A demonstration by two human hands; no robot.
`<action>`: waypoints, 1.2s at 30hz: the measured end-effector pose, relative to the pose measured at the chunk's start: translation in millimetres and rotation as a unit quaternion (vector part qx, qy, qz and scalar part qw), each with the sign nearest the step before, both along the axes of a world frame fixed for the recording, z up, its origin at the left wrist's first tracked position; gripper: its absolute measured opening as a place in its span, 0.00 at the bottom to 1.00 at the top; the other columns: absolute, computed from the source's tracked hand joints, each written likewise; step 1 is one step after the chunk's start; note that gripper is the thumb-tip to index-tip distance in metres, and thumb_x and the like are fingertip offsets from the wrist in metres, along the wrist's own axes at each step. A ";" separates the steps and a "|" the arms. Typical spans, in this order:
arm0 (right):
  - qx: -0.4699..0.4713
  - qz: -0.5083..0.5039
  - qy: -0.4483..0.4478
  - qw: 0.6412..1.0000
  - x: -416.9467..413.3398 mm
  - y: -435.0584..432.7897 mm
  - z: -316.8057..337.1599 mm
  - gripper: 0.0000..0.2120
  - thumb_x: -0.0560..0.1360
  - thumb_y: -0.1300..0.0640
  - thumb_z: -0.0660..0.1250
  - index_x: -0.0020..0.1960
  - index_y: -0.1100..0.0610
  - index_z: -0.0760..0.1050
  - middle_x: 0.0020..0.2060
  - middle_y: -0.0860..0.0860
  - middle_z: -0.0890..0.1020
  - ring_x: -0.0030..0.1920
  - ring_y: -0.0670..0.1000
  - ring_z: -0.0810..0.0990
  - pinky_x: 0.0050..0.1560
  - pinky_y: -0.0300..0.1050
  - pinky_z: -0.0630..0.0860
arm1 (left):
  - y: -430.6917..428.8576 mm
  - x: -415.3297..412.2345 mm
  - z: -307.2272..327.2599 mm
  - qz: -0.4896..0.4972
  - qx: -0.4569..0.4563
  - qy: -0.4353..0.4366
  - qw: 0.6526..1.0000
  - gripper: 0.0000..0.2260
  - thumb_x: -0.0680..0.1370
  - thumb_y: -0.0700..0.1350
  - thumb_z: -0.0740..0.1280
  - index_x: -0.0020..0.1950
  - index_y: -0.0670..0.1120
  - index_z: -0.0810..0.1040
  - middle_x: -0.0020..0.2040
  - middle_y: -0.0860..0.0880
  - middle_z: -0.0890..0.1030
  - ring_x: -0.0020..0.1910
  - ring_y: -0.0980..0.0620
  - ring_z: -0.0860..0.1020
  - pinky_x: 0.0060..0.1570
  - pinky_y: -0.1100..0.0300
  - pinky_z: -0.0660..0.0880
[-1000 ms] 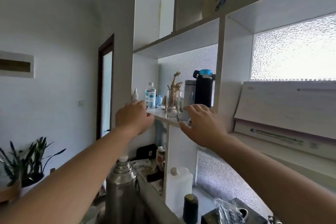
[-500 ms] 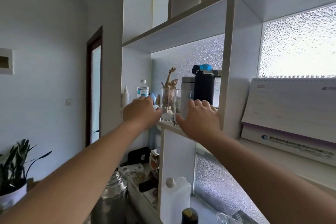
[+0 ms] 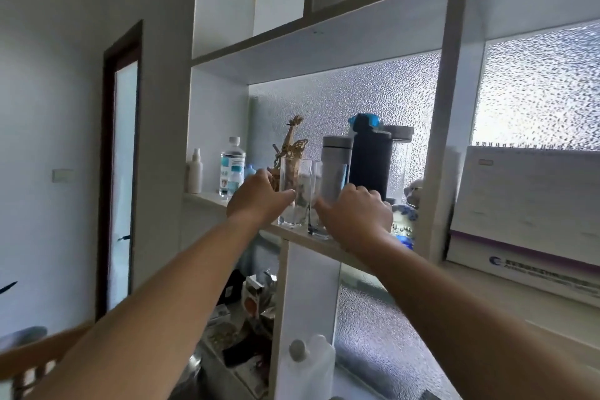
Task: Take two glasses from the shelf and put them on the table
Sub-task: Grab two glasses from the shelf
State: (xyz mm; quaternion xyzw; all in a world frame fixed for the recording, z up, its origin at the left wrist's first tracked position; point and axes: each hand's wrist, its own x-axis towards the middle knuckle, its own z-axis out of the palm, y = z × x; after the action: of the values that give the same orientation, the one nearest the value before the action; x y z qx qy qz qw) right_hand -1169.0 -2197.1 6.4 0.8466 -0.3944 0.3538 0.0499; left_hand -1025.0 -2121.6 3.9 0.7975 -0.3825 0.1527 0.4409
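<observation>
Two clear tall glasses stand side by side on the white shelf board point(image 3: 207, 197) at chest height. My left hand point(image 3: 258, 200) reaches in from the left and wraps the left glass point(image 3: 297, 178), its thumb lying across the front. My right hand point(image 3: 357, 216) closes on the right glass point(image 3: 326, 185) from the right, thumb on the glass's front lower edge and fingers curled over its far side. Both glass bases rest on the board.
Behind the glasses stand a golden giraffe figure point(image 3: 292, 143), a grey flask point(image 3: 337, 153) and a black bottle with a blue lid point(image 3: 370, 156). A water bottle point(image 3: 232, 169) and spray bottle point(image 3: 194, 172) sit left. The shelf upright point(image 3: 438, 114) and a calendar point(image 3: 526, 201) are right.
Both hands have moved forward from the shelf's front edge onto the two glasses and closed around them. The view has come closer to the shelf.
</observation>
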 end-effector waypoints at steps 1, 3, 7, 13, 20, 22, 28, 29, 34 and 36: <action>0.004 -0.007 -0.005 1.000 2.0 -0.9 -0.2 0.33 0.73 0.33 0.54 0.60 0.61 0.72 0.56 0.58 0.78 0.57 0.59 0.74 0.52 0.52 0.70 | -3.5 3.2 -1.9 -0.007 -0.006 0.005 1.000 0.31 0.68 0.58 0.68 0.67 0.45 0.67 0.63 0.45 0.75 0.54 0.47 0.74 0.47 0.55 0.69; 0.016 -0.018 -0.016 1.000 5.9 -2.1 -1.2 0.34 0.71 0.32 0.55 0.58 0.61 0.73 0.53 0.58 0.80 0.54 0.59 0.75 0.50 0.52 0.71 | -10.6 8.5 -4.8 -0.024 -0.017 0.018 0.999 0.34 0.69 0.57 0.69 0.69 0.43 0.64 0.65 0.44 0.74 0.59 0.44 0.74 0.50 0.53 0.70; 0.049 -0.032 -0.035 0.998 14.0 -0.8 -4.0 0.38 0.68 0.27 0.56 0.56 0.60 0.72 0.48 0.57 0.82 0.49 0.59 0.79 0.48 0.51 0.76 | -27.1 12.8 -10.3 -0.058 -0.029 0.059 0.996 0.36 0.69 0.58 0.69 0.70 0.43 0.60 0.67 0.43 0.72 0.62 0.42 0.73 0.53 0.51 0.70; 0.087 -0.054 -0.040 0.994 22.1 -5.9 -5.1 0.35 0.65 0.26 0.60 0.47 0.59 0.75 0.41 0.55 0.83 0.43 0.58 0.81 0.37 0.46 0.73 | -49.8 15.6 -25.3 -0.091 -0.060 0.103 0.989 0.38 0.68 0.59 0.70 0.70 0.44 0.58 0.65 0.43 0.73 0.60 0.42 0.74 0.53 0.51 0.71; 0.141 -0.027 -0.038 0.989 25.0 -11.2 3.3 0.28 0.65 0.29 0.65 0.29 0.55 0.69 0.27 0.51 0.78 0.30 0.53 0.78 0.28 0.41 0.68 | -60.6 21.1 -36.3 -0.084 -0.105 0.090 0.987 0.36 0.67 0.61 0.70 0.68 0.45 0.61 0.63 0.44 0.75 0.59 0.43 0.74 0.55 0.47 0.72; 0.141 -0.030 -0.047 0.988 24.6 -11.8 6.0 0.29 0.65 0.30 0.66 0.28 0.55 0.68 0.24 0.49 0.74 0.26 0.51 0.74 0.26 0.40 0.63 | -60.7 22.3 -37.7 -0.087 -0.110 0.088 0.986 0.37 0.67 0.62 0.71 0.67 0.46 0.62 0.62 0.44 0.75 0.58 0.44 0.75 0.55 0.47 0.73; 0.143 -0.029 -0.077 0.986 23.6 -17.3 5.2 0.29 0.63 0.31 0.70 0.26 0.56 0.66 0.21 0.49 0.72 0.22 0.49 0.71 0.24 0.39 0.61 | -57.7 27.6 -41.2 -0.101 -0.145 0.076 0.981 0.32 0.69 0.59 0.71 0.66 0.45 0.66 0.59 0.46 0.79 0.54 0.47 0.78 0.49 0.54 0.72; 0.149 -0.023 -0.084 0.985 23.2 -18.6 5.2 0.30 0.62 0.30 0.71 0.27 0.56 0.67 0.22 0.49 0.72 0.24 0.49 0.71 0.24 0.40 0.62 | -56.9 27.9 -41.5 -0.103 -0.145 0.072 0.981 0.32 0.69 0.58 0.71 0.66 0.45 0.66 0.59 0.46 0.79 0.53 0.47 0.78 0.49 0.54 0.72; 0.156 0.001 -0.124 0.980 20.7 -22.3 2.7 0.30 0.59 0.31 0.74 0.26 0.56 0.66 0.22 0.50 0.73 0.25 0.50 0.72 0.25 0.41 0.61 | -53.4 27.1 -40.9 -0.099 -0.148 0.061 0.982 0.32 0.69 0.57 0.72 0.67 0.45 0.67 0.59 0.46 0.79 0.53 0.46 0.79 0.52 0.51 0.73; 0.154 0.010 -0.134 0.979 19.1 -22.8 1.8 0.29 0.58 0.32 0.74 0.25 0.55 0.66 0.22 0.49 0.73 0.25 0.51 0.71 0.25 0.41 0.61 | -51.1 24.9 -41.5 -0.090 -0.154 0.056 0.982 0.32 0.69 0.57 0.72 0.67 0.45 0.67 0.59 0.46 0.79 0.54 0.46 0.79 0.53 0.50 0.74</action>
State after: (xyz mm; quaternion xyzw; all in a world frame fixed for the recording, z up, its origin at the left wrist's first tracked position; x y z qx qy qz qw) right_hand -1149.9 -2219.8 8.2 0.7929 -0.4390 0.3994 -0.1377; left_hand -1000.1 -2172.7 -37.6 0.6899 -0.3990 0.1246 0.5911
